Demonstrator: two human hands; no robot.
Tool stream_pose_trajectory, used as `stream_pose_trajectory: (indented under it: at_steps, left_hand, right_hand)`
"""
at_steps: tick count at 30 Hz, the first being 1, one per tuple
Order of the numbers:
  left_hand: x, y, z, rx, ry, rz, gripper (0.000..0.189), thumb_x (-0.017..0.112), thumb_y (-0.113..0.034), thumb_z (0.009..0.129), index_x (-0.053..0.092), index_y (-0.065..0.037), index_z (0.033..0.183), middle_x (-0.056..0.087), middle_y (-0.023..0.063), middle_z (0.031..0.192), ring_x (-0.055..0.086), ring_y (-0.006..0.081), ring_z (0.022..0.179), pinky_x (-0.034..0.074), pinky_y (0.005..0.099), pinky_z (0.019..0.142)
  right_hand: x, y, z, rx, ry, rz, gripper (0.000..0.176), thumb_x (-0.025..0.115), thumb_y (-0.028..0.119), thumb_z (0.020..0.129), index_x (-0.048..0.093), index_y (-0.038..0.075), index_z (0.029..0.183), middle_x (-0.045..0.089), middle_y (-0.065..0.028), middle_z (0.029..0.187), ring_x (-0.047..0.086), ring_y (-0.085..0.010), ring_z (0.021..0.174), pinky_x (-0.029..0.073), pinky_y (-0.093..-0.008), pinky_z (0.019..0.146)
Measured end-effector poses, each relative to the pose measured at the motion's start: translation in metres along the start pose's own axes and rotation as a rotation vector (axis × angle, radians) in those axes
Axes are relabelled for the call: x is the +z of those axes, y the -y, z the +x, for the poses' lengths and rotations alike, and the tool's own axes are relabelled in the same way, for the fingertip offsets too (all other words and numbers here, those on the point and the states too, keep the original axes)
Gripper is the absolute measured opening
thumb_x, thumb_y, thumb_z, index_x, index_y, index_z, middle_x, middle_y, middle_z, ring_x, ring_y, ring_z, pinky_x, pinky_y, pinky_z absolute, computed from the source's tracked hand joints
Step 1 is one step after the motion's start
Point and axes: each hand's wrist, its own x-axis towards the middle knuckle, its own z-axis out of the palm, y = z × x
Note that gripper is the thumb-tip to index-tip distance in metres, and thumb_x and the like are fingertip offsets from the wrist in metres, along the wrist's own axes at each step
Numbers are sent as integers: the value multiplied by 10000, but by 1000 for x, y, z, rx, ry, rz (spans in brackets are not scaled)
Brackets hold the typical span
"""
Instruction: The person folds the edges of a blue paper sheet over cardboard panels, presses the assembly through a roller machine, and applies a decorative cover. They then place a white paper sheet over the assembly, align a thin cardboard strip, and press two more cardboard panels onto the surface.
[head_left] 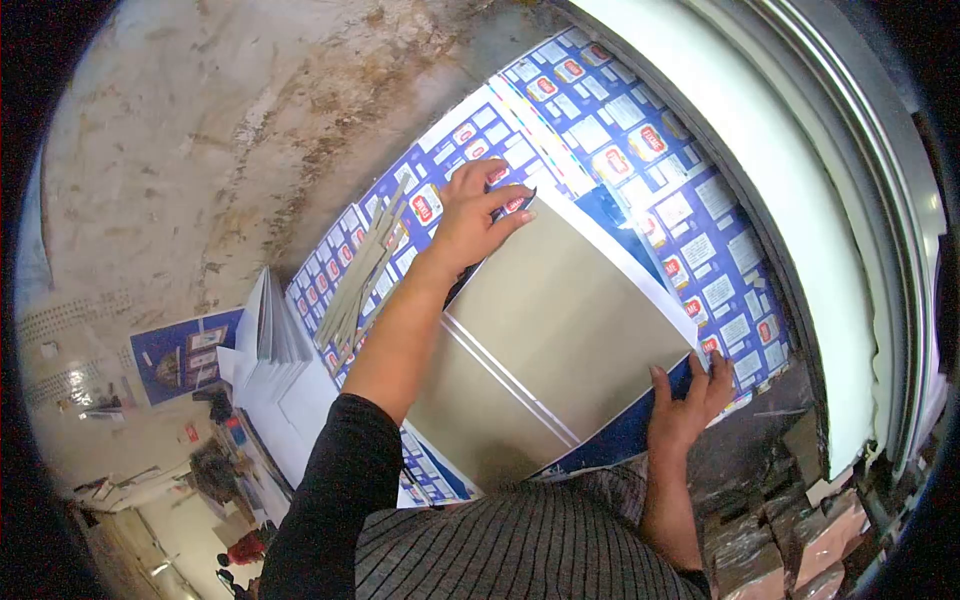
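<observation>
Two grey-brown boards [560,320] lie side by side on a cover sheet, divided by narrow white strips [510,375]. Along the boards' far right side runs a white margin [640,275], and dark blue sheet [625,430] shows at the near right. My left hand [480,215] rests at the boards' upper left corner, fingers bent and apart, the thumb near the edge. At the right corner my right hand [692,405] touches the margin with its fingertips, fingers spread. My left forearm hides part of the boards' left edge.
Printed blue sheets [715,240] with red logos cover the work surface. Loose grey board strips [365,270] lie left of my arm. Fanned white sheets [270,325] stand farther left. A white curved machine part [790,200] borders the right. Wrapped bundles [790,550] sit lower right.
</observation>
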Motion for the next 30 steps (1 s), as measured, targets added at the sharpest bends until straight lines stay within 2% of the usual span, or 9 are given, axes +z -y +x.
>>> stream_pose_trajectory:
  at_steps: [12, 15, 19, 20, 23, 26, 27, 29, 30]
  left_hand:
    - [-35, -16, 86, 313, 583, 292, 340, 841, -380, 662, 700, -206, 918, 549, 54, 1245, 424, 265, 1251, 310, 502, 966]
    - [-38, -20, 75, 274, 458, 249, 318, 817, -328, 710, 685, -157, 943, 603, 77, 1140, 506, 284, 1166, 361, 473, 945]
    - [-14, -67, 5, -260, 210, -176, 318, 712, -262, 851, 666, -20, 1051, 659, 184, 1048, 586, 404, 1063, 431, 506, 951]
    - [3, -80, -21, -194, 137, -137, 405, 718, -288, 850, 635, -15, 1137, 624, 207, 1152, 546, 418, 1146, 412, 509, 1000]
    - [30, -112, -64, -64, 47, -71, 590, 726, -348, 840, 547, -24, 1299, 519, 233, 1342, 449, 437, 1290, 361, 551, 1070]
    - [49, -118, -71, 37, 46, 50, 730, 721, -385, 821, 450, -54, 1412, 397, 217, 1472, 365, 426, 1372, 301, 637, 1079]
    - [52, -120, -75, 64, 70, 135, 776, 714, -389, 809, 410, -70, 1449, 344, 196, 1516, 338, 410, 1396, 274, 685, 1067]
    - [57, -131, -69, 182, 117, 208, 761, 695, -371, 803, 418, -76, 1447, 346, 193, 1518, 340, 398, 1398, 258, 696, 1064]
    - [63, -139, -67, 280, 169, 274, 746, 677, -354, 796, 426, -83, 1444, 348, 190, 1520, 341, 387, 1401, 241, 707, 1062]
  right_hand:
    - [-11, 6, 10, -19, 11, 3, 539, 871, 130, 688, 611, 16, 1146, 463, -242, 1367, 354, -458, 1338, 292, -565, 1086]
    - [-12, 4, 9, -29, 29, 9, 680, 873, 199, 683, 553, 52, 1266, 491, -245, 1349, 363, -453, 1343, 222, -605, 1119]
    - [-30, 34, -18, 514, 89, 856, 781, 813, 98, 774, 399, -23, 1426, 524, -191, 1309, 549, -272, 1133, 477, -375, 927]
    - [-32, 40, -18, 651, 84, 1197, 744, 797, 79, 790, 405, -37, 1411, 534, -173, 1290, 588, -231, 1049, 513, -316, 845]
    - [-32, 19, 18, 910, 226, 1171, 632, 767, 53, 803, 472, -36, 1355, 575, -157, 1241, 615, -182, 928, 507, -251, 753]
    - [-45, 3, 82, 288, 696, 477, 477, 768, 160, 769, 610, -13, 1185, 619, -130, 981, 600, -248, 815, 507, -359, 714]
    - [-41, 4, 82, 292, 693, 480, 477, 768, 160, 769, 610, -13, 1185, 619, -130, 981, 600, -248, 815, 507, -359, 714]
    - [-22, 13, 82, -290, 350, 47, 443, 695, 182, 771, 618, -1, 1168, 588, -126, 967, 577, -296, 897, 485, -453, 788]
    - [-20, 18, 76, -283, 342, 46, 443, 695, 182, 771, 618, -1, 1168, 588, -126, 967, 577, -296, 897, 485, -453, 788]
